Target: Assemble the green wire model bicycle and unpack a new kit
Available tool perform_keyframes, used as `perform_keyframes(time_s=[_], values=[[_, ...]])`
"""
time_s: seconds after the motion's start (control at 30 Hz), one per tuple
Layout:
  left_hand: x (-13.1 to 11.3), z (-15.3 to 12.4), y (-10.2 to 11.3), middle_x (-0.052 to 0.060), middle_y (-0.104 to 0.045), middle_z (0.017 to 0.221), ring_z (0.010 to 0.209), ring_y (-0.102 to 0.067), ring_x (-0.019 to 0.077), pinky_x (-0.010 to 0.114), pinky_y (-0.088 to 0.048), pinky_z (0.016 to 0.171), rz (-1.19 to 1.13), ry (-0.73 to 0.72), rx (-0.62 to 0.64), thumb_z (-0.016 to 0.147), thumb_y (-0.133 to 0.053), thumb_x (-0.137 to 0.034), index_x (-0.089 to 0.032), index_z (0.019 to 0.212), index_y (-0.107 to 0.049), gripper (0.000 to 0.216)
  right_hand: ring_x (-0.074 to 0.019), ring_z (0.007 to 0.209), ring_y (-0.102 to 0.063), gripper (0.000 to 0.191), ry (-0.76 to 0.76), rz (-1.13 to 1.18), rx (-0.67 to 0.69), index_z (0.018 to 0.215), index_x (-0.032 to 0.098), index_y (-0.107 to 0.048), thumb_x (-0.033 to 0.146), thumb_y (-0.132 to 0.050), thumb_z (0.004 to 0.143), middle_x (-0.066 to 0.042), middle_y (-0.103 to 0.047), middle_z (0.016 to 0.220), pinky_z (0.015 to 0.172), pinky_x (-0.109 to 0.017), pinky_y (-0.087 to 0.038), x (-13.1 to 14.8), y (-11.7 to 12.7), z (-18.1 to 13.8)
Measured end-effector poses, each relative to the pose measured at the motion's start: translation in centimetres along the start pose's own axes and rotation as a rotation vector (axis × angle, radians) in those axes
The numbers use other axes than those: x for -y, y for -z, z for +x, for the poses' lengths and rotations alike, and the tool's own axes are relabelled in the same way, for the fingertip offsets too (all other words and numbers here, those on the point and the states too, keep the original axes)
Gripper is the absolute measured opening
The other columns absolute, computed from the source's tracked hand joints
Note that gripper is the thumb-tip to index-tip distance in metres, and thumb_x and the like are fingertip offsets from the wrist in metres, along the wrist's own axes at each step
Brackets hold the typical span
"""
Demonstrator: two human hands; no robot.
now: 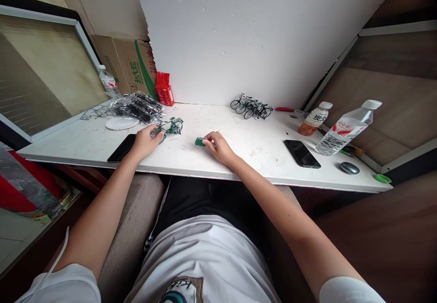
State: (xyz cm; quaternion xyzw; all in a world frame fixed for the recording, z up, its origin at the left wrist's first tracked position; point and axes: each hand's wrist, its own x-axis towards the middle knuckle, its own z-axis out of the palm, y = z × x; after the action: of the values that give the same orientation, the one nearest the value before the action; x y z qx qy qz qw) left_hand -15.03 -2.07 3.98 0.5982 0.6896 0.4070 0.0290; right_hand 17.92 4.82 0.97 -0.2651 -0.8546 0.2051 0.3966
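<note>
A small green model bicycle [172,126] stands on the white table, tilted toward the left. My left hand [147,140] is closed on one of its wheels, thumb and fingers pinching it. To the right, my right hand [219,146] pinches a small flat green piece [200,142] just above or on the tabletop; its exact kind is not clear. A gap of bare table lies between the bicycle and the green piece. Farther back, several finished-looking model bicycles [251,106], dark and green, stand clustered together.
Behind my left hand lie a plastic bag of black parts [138,107], a white round lid [121,123] and a red box [165,89]. A black tablet-like slab [122,148] sits beside that wrist. On the right are a phone [302,153], two bottles [350,127] and a mouse [349,168].
</note>
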Motion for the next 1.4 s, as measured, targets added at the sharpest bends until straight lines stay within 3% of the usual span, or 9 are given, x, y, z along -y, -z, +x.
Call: perform_keyframes(time_s=[0.13,0.3,0.53,0.8,1.1,1.27,1.4], values=[[-2.1,-0.7,-0.3,0.013,-0.082,0.122,0.112,-0.074,0.0318,0.040,-0.056,0.103,-0.025,-0.090,0.019,0.093,-0.065,-0.050,-0.018,0.115,-0.077,0.040,-0.0284,0.108,-0.065,0.036,0.086,-0.003,-0.040,0.109,0.024,-0.069,0.059,-0.059,0.111,-0.010,-0.075,0.110,0.094,-0.043,-0.053,0.2,0.0,-0.1],[-5.0,-1.9,-1.2,0.013,-0.081,0.121,0.111,-0.074,0.0304,0.040,-0.056,0.105,-0.080,-0.220,0.067,0.095,-0.065,-0.050,-0.018,0.117,-0.077,0.040,-0.0300,0.108,-0.064,0.040,0.218,-0.066,-0.104,0.112,0.024,-0.072,0.059,-0.054,0.112,-0.012,-0.075,0.110,0.097,-0.047,-0.053,1.1,0.9,0.2],[-8.0,-3.6,-2.9,0.011,-0.082,0.121,0.113,-0.075,0.0302,0.041,-0.057,0.105,-0.263,-0.259,0.222,0.096,-0.066,-0.050,-0.021,0.114,-0.077,0.035,-0.0323,0.108,-0.059,0.037,0.236,-0.155,-0.126,0.113,0.024,-0.076,0.055,-0.055,0.112,-0.014,-0.072,0.109,0.097,-0.051,-0.052,2.1,2.9,0.9],[-8.3,-3.9,-3.2,0.009,-0.082,0.111,0.105,-0.075,0.0304,0.043,-0.059,0.100,-0.313,-0.246,0.252,0.093,-0.069,-0.046,-0.021,0.110,-0.077,0.032,-0.0329,0.112,-0.057,0.034,0.287,-0.233,-0.172,0.115,0.026,-0.078,0.054,-0.061,0.109,-0.014,-0.066,0.118,0.098,-0.052,-0.054,2.5,3.0,0.7],[-8.4,-4.2,-3.5,0.010,-0.083,0.112,0.110,-0.076,0.0320,0.045,-0.059,0.105,-0.363,-0.228,0.217,0.089,-0.074,-0.042,-0.021,0.108,-0.080,0.030,-0.0346,0.135,-0.064,0.032,0.300,-0.067,-0.099,0.118,0.027,-0.075,0.053,-0.059,0.111,-0.013,-0.077,0.119,0.112,-0.056,-0.054,3.1,2.9,0.9],[-8.3,-4.3,-3.8,0.012,-0.083,0.113,0.111,-0.077,0.0320,0.047,-0.060,0.107,-0.415,-0.215,0.204,0.086,-0.076,-0.042,-0.020,0.109,-0.079,0.032,-0.0309,0.114,-0.071,0.035,0.231,-0.026,-0.102,0.116,0.025,-0.075,0.057,-0.062,0.110,-0.013,-0.078,0.115,0.103,-0.049,-0.059,3.0,2.8,0.7],[-8.3,-4.1,-4.0,0.014,-0.083,0.113,0.110,-0.078,0.0328,0.048,-0.061,0.106,-0.490,-0.174,0.200,0.083,-0.080,-0.047,-0.018,0.109,-0.077,0.039,-0.0312,0.116,-0.069,0.033,0.209,-0.030,-0.086,0.119,0.026,-0.075,0.054,-0.059,0.111,-0.012,-0.079,0.118,0.104,-0.050,-0.057,3.3,3.0,0.8]])
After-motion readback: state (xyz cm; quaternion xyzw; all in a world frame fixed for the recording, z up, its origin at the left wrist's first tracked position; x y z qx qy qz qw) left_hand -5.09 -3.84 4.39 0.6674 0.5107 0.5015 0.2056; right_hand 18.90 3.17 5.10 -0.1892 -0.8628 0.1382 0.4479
